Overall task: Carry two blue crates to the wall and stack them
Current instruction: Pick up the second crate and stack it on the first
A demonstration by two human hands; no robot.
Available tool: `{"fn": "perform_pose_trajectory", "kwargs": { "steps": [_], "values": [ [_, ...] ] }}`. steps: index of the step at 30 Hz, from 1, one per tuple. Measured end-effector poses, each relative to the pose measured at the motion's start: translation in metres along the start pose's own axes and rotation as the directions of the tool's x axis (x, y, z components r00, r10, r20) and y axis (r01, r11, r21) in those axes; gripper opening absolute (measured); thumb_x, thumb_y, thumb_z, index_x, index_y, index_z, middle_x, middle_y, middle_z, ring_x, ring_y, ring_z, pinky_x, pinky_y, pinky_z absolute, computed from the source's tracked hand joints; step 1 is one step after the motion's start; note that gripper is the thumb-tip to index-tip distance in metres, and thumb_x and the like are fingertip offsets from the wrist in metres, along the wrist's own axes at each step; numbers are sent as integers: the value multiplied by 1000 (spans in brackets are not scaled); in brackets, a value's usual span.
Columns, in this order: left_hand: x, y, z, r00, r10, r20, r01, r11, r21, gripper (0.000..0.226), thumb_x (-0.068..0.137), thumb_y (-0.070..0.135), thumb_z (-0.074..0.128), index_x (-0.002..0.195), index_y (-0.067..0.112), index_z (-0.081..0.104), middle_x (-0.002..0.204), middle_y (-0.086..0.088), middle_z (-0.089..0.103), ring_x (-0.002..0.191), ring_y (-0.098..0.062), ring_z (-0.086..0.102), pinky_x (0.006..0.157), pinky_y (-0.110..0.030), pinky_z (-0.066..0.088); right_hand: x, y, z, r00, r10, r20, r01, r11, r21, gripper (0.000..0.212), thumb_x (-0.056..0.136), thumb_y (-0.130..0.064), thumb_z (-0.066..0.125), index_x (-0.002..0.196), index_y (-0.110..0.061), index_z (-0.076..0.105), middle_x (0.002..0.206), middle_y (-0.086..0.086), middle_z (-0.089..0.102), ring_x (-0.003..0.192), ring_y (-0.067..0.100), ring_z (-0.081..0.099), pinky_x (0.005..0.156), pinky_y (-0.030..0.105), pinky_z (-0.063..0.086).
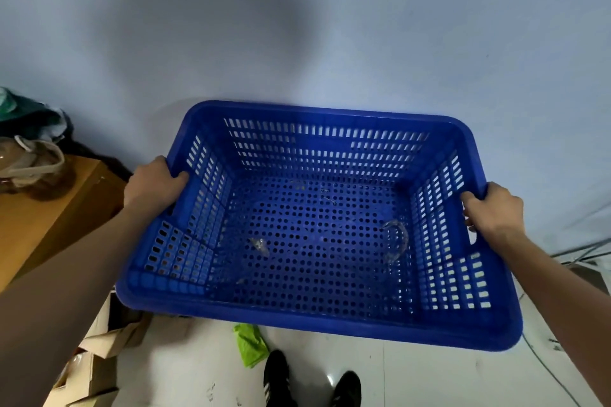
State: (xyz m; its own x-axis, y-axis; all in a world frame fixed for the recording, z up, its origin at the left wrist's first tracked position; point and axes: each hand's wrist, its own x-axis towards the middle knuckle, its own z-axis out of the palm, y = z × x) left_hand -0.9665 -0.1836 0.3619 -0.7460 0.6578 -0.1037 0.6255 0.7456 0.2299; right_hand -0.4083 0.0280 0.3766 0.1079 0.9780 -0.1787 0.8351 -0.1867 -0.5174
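**One blue crate held up in front of the wall**

Both hands are gripping a single blue crate (314, 225), and it is the only crate showing. The left hand (153, 183) is clenching the rim of the crate's left short side, thumb lying over the top edge. The right hand (494, 208) is wrapping the rim of the right short side, fingers curling under by the handle slot. The crate is hanging between the two hands, clear of the floor (413, 373), its far long side sitting close to the pale wall (330, 26).

No brand, label or writing is readable on the crate. Inside, on the perforated bottom, two bits of clear plastic scrap (396, 238) are lying.

Below the crate, two black shoes (277, 377) with white stripes are standing, with one green cloth (251, 344) beside them. Outward of the left hand, a brown cardboard box (43, 208) is carrying a heap of bags, and smaller cartons (99, 357) are sitting under the left forearm.
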Motion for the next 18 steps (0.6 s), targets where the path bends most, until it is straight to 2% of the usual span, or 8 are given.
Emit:
{"fn": "perform_pose_trajectory", "kwargs": {
  "steps": [3, 6, 8, 10, 12, 14, 15, 18],
  "values": [
    [0, 0, 1, 1000, 9, -11, -9, 1000, 9, 48, 89, 55, 54, 108, 12, 57, 88, -13, 67, 72, -33, 64, 61, -41, 56, 0, 3, 1, 1000, -17, -10, 17, 1000, -3, 30, 90, -35, 55, 100, -7, 60, 82, 18, 73, 65, 36, 72, 79, 51, 61],
    [3, 1, -1, 999, 8, 32, -7, 1000, -21, 44, 90, 49, 56, 113, 11, 54, 94, -15, 68, 74, -32, 64, 64, -44, 57, 1, 2, 0, 1000, -11, 7, 11, 999, -36, 32, 91, -36, 56, 105, -7, 58, 89, 17, 73, 70, 37, 73, 79, 52, 61],
    [5, 5, -7, 993, 12, 121, 0, 995, -101, 46, 91, 39, 61, 123, 11, 45, 107, -20, 68, 83, -36, 65, 74, -48, 58, -2, -2, -3, 999, 5, 36, -1, 993, -116, 36, 93, -40, 56, 113, -9, 53, 97, 15, 68, 81, 39, 70, 81, 54, 60],
    [5, 11, -14, 987, 78, 143, -55, 986, -156, 65, 88, 32, 66, 141, 13, 33, 125, -25, 60, 104, -44, 62, 90, -54, 55, -8, -7, -8, 999, -29, 24, 33, 972, -231, 38, 94, -41, 56, 116, -11, 46, 99, 15, 62, 86, 41, 64, 79, 52, 57],
    [2, 21, -21, 969, 216, 116, -211, 976, -59, 78, 87, 33, 68, 151, 17, 27, 145, -25, 43, 127, -49, 48, 105, -57, 45, -14, -11, -11, 991, -137, -11, 124, 923, -365, 38, 95, -37, 56, 119, -11, 43, 107, 19, 63, 98, 43, 59, 75, 50, 52],
    [-5, 32, -29, 922, 368, 119, -382, 914, 133, 75, 87, 36, 65, 152, 23, 31, 161, -17, 27, 139, -46, 34, 106, -57, 44, -22, -17, -15, 962, -273, -1, 233, 823, -519, 44, 95, -33, 56, 130, -11, 43, 127, 16, 62, 118, 41, 53, 80, 52, 49],
    [-7, 38, -31, 895, 420, 151, -444, 871, 209, 70, 88, 38, 64, 151, 26, 35, 164, -12, 25, 142, -43, 32, 104, -56, 45, -25, -20, -17, 948, -317, 21, 270, 768, -581, 47, 94, -33, 56, 135, -12, 44, 135, 14, 60, 125, 39, 50, 86, 53, 48],
    [-16, 51, -34, 851, 426, 307, -511, 807, 296, 49, 93, 42, 55, 141, 28, 52, 151, -3, 46, 138, -32, 40, 107, -58, 37, -37, -32, -22, 935, -347, 78, 306, 674, -673, 45, 94, -33, 53, 136, -17, 52, 145, 5, 56, 137, 30, 42, 100, 51, 42]
  ]
}}
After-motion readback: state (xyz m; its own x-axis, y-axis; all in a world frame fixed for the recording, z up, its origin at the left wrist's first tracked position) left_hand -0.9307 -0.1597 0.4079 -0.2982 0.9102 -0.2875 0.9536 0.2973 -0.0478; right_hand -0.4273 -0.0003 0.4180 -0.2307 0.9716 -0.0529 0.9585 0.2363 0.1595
